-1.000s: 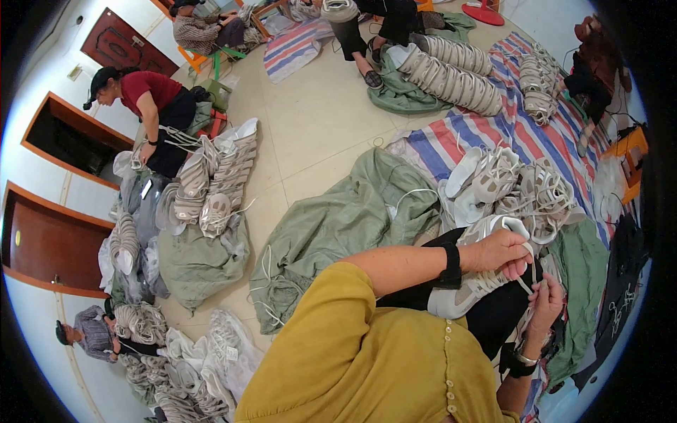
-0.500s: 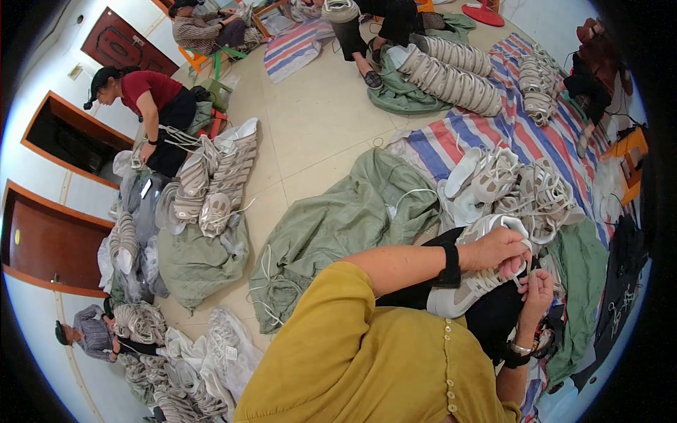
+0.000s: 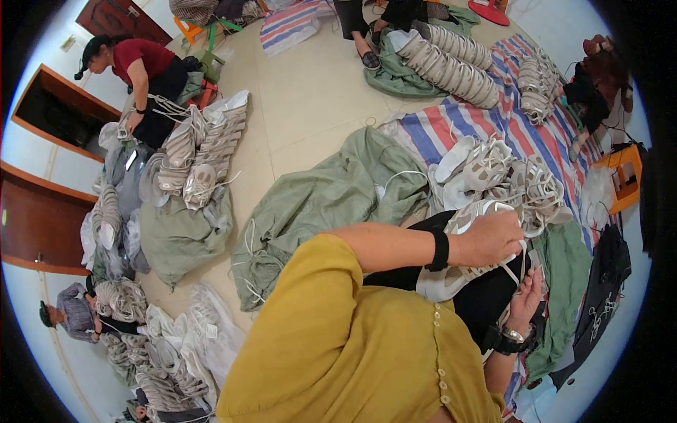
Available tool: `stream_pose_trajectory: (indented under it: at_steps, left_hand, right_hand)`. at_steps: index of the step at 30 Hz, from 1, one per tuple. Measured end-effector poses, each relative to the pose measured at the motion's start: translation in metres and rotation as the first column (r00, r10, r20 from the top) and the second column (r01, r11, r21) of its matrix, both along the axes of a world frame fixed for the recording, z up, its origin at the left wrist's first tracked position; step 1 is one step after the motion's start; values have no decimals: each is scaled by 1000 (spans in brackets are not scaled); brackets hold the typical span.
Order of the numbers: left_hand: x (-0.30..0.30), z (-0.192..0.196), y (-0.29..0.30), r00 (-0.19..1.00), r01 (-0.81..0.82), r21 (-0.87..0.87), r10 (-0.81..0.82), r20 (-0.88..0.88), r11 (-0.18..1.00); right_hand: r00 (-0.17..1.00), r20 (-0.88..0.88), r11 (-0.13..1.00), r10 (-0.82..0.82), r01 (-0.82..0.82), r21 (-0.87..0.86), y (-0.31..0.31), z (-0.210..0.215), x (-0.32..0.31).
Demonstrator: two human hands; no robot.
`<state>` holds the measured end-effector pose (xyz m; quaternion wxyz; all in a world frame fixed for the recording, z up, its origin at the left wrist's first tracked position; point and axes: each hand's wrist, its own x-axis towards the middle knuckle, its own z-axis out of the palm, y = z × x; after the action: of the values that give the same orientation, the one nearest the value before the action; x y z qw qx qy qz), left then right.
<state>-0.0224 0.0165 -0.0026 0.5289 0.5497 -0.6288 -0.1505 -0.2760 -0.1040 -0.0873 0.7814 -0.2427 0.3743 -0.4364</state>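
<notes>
A beige and white sneaker (image 3: pixel 441 285) lies across my dark-trousered lap, its sole toward me and partly covered by my left forearm. My left hand (image 3: pixel 486 240) is closed over the lacing, knuckles up, its fingertips mostly hidden. From it a pale flat shoelace (image 3: pixel 522 255) hangs in a loop toward my right hand (image 3: pixel 523 303). That hand is beside the shoe with thumb and forefinger pinched on the lace, the other fingers curled. Just beyond my hands sits a heap of loose sneakers (image 3: pixel 486 166) with untied laces.
Green sacks (image 3: pixel 331 190) lie on the tiled floor, and another green cloth (image 3: pixel 564 296) is at my right. A striped sheet (image 3: pixel 451 130) spreads beyond the shoe heap, near an orange stool (image 3: pixel 624 180). Co-workers (image 3: pixel 144 70) sit among stacked shoes on the left and at the back.
My view has shifted slightly, so the room sits further left. My left hand has turned knuckles-up over the shoe. The hands are a little further apart, with a lace loop visible between them.
</notes>
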Motion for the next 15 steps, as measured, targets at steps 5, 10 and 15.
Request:
stream_pose_trajectory:
  at_steps: [5,10,15]
  left_hand:
    - [15,20,6,710,213,128,-64,-701,969]
    - [72,34,22,857,-195,-73,134,-497,978]
    - [161,7,62,209,-226,57,106,-972,972]
  right_hand:
    - [996,69,998,63,-62,-29,-4,-7,-7]
    - [925,-374,965,-69,-33,-259,11,6,-15]
    - [946,-283,976,-156,104,-190,22,17,-26]
